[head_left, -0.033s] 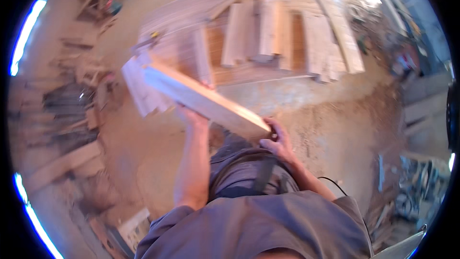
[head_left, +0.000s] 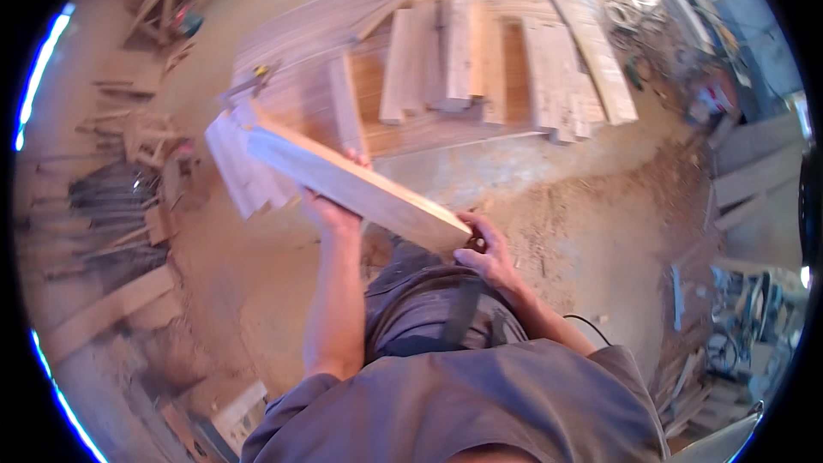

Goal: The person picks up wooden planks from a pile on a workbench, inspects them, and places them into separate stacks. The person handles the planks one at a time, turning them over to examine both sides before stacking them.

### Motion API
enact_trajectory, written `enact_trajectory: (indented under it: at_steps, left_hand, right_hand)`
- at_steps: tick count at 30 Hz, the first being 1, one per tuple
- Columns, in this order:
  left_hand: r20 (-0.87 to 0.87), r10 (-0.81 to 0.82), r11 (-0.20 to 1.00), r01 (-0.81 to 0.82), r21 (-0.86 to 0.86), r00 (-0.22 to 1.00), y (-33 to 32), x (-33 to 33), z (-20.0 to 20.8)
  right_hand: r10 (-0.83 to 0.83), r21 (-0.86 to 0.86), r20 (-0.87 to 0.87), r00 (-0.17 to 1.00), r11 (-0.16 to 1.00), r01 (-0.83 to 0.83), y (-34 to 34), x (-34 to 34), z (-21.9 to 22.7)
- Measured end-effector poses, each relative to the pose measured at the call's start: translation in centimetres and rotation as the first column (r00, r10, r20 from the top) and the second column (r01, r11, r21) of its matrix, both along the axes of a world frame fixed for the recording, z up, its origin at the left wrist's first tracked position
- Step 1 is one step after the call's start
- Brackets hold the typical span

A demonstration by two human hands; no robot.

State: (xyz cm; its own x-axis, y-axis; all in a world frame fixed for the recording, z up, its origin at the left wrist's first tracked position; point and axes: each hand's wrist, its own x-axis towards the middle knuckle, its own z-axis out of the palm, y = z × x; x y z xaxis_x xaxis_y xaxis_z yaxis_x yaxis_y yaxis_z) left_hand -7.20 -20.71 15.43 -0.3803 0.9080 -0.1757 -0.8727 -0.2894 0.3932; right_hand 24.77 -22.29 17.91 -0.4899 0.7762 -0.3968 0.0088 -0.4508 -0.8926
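A thick, pale wooden plank (head_left: pixel 360 184) slants across in front of my body, its far end up to the left and its near end by my waist. My left hand (head_left: pixel 333 208) grips it from below around the middle, with fingertips showing over the far edge. At the near end, my right hand (head_left: pixel 486 250) is closed around the corner, the thumb on the near face. The plank's far end overlaps several pale boards (head_left: pixel 244 163) at the left edge of a low wooden platform (head_left: pixel 429 139).
Several boards (head_left: pixel 467 51) lie side by side on the platform, with a long strip (head_left: pixel 591 60) at its right. A yellow-and-dark clamp-like tool (head_left: pixel 260 73) rests at its left corner. Wood scraps (head_left: pixel 120 300) crowd the left, machinery (head_left: pixel 741 326) the right. A black cable (head_left: pixel 591 323) curves near my right arm.
The whole view has shifted slightly, so the platform and boards appear a little farther left. Both hands keep the same hold on the plank.
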Motion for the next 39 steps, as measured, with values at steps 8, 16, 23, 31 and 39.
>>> enact_trajectory:
  at_steps: [8,16,23,31,39]
  left_hand:
    - [0.022,-0.158,0.958,0.159,-0.238,0.987,0.1,4.9,0.2]
    - [-0.095,-0.276,0.788,0.168,-0.592,0.956,2.8,5.8,-4.8]
    - [-0.130,-0.447,0.689,0.249,-0.681,0.885,3.4,4.6,-7.1]
    - [-0.222,-0.553,0.593,0.192,-0.782,0.803,9.8,1.0,-9.8]
    - [-0.585,-0.679,0.509,-0.289,-0.811,0.443,20.4,-0.9,-12.4]
  right_hand:
    - [-0.155,-0.310,-0.138,0.978,0.945,0.105,-2.9,3.7,-1.3]
    - [-0.142,-0.402,-0.161,0.977,0.913,0.067,-7.5,3.0,-5.8]
    - [-0.111,-0.452,-0.169,0.979,0.892,0.023,-10.0,0.0,-7.8]
    - [-0.086,-0.414,0.196,0.977,0.896,0.162,-8.5,-1.2,-9.5]
    - [-0.255,-0.652,0.273,0.928,0.660,0.373,-4.9,0.4,-12.3]
